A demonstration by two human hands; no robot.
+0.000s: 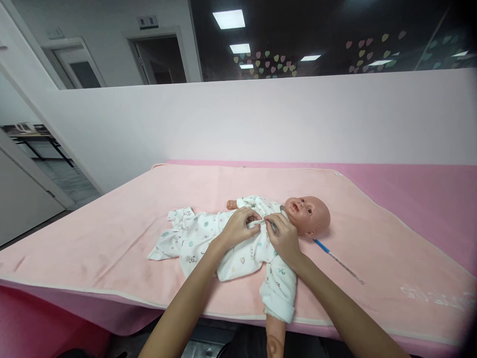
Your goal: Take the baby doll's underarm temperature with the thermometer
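Head camera: a baby doll (308,215) in a white printed romper (208,238) lies on its back on a pink blanket (112,233), head to the right, one arm hanging over the near edge. The left hand (238,227) and right hand (285,237) rest on the doll's chest just below its chin, fingers curled and pinching the romper's collar between them. A thin blue-tipped thermometer (337,259) lies on the blanket just beside the doll's head.
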